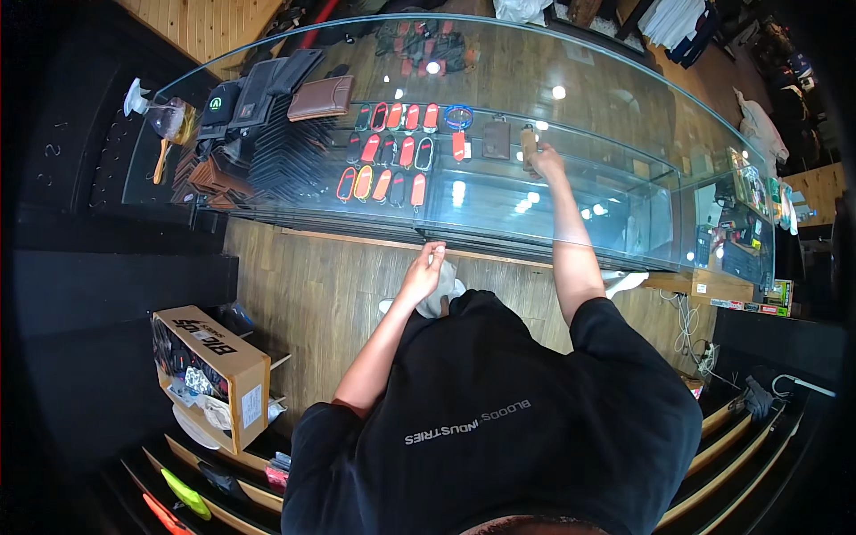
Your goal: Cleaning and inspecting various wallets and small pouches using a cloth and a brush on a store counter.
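Observation:
Reaching into the glass display case (615, 214), my right hand (547, 164) has its fingers closed at the lower end of a small tan leather-like case (529, 141). Just left of that lies a dark brown flat leather case (496, 140). My left hand (426, 264) is at the case's near edge, with its fingers curled together; what they hold, if anything, is hidden. On the glass shelf, left of the brown case, are a blue ring-shaped cord (458, 117) with a red tag and several rows of carabiner-like loops (381, 185) with red tags.
Brown and black wallets (320, 97) fill the case's left end, beside a spray bottle (169, 120) and a wooden-handled brush (160, 162). An open cardboard box (214, 374) stands behind me on the left. White cables (685, 325) hang at the right.

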A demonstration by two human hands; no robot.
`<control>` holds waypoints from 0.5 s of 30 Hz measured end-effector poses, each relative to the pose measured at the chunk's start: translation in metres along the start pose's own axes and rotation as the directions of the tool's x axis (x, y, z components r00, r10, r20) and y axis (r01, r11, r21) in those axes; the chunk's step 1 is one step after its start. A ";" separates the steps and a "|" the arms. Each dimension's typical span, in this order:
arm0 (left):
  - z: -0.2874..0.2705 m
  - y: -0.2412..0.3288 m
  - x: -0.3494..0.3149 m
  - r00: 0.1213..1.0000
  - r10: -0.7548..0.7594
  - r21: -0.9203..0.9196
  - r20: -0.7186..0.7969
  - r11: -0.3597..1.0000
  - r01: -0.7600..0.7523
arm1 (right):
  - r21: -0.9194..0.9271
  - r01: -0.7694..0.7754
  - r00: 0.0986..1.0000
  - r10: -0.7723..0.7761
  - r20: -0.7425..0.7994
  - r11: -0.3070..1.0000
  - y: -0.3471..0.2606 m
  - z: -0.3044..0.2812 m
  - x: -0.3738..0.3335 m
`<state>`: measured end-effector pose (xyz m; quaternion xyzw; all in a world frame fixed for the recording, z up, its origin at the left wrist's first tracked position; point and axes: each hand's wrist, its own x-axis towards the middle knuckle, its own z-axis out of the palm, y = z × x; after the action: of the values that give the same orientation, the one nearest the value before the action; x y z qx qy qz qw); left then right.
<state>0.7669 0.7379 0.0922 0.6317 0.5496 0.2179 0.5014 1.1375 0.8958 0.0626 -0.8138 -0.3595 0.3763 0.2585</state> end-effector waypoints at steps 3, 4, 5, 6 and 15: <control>0.004 0.015 0.001 0.998 -0.032 -0.001 0.045 0.999 0.032 | -0.149 0.041 0.994 -0.055 -0.092 0.988 0.008 -0.003 0.003; 0.003 0.008 -0.003 0.999 -0.051 -0.005 0.012 0.999 0.051 | -0.150 0.028 0.996 -0.040 -0.076 0.988 -0.017 0.005 -0.016; 0.005 0.004 -0.001 0.999 -0.039 -0.027 0.018 0.999 0.040 | -0.145 -0.005 0.996 -0.008 -0.089 0.989 -0.028 0.002 -0.030; 0.008 0.000 0.000 0.999 -0.029 -0.049 0.022 0.998 0.030 | -0.148 0.000 0.996 -0.013 -0.083 0.989 -0.027 0.005 -0.025; 0.005 0.022 -0.004 0.999 -0.012 -0.048 0.053 0.999 0.015 | -0.456 0.087 0.986 -0.143 -0.090 0.886 -0.022 0.005 0.014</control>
<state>0.7800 0.7343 0.1102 0.6213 0.5351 0.2111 0.5321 1.1310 0.9203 0.0687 -0.8500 -0.4681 0.2171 0.1060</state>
